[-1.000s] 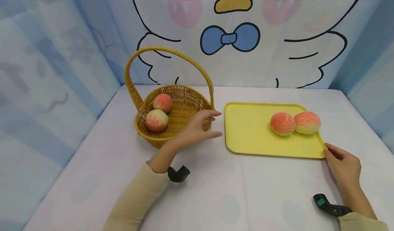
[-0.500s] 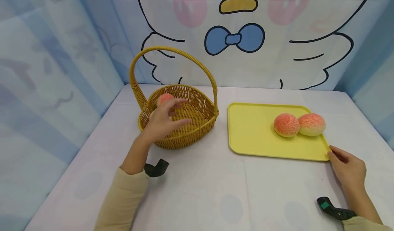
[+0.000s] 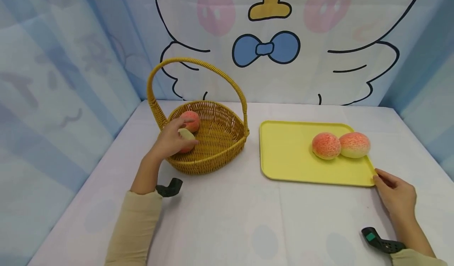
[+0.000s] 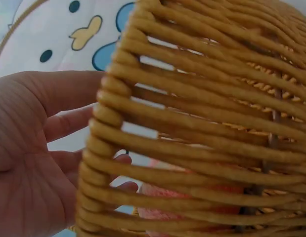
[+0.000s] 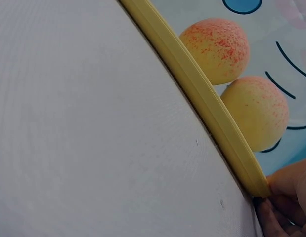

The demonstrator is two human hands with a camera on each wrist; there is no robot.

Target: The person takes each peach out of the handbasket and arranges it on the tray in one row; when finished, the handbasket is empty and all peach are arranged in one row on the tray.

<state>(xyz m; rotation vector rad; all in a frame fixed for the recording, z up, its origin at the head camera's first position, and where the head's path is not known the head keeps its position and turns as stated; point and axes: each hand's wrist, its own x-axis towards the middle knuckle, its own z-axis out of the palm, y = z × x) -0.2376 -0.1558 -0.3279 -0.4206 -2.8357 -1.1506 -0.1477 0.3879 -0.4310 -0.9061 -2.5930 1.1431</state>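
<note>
My left hand (image 3: 170,140) reaches over the near-left rim of the woven basket (image 3: 205,165). Its thumb and fingers are spread around the near peach (image 3: 186,134), and the forefinger lies in front of the far peach (image 3: 192,121). Firm contact with the near peach cannot be made out. In the left wrist view the basket's weave (image 4: 192,113) covers part of the fingers, and a peach (image 4: 165,192) shows through it. My right hand (image 3: 397,195) pinches the near-right corner of the yellow tray (image 3: 291,151), seen also in the right wrist view at the tray's edge (image 5: 202,98).
Two peaches touch each other on the tray's right side, a redder one (image 3: 326,146) and a paler one (image 3: 354,144). The basket's tall handle (image 3: 198,63) arches above its opening. A printed cloth backdrop (image 3: 312,80) hangs behind the white table (image 3: 227,218).
My left hand has moved left from the basket's right side, then down around the near peach. My right hand keeps its hold on the tray corner. The view shifts slightly.
</note>
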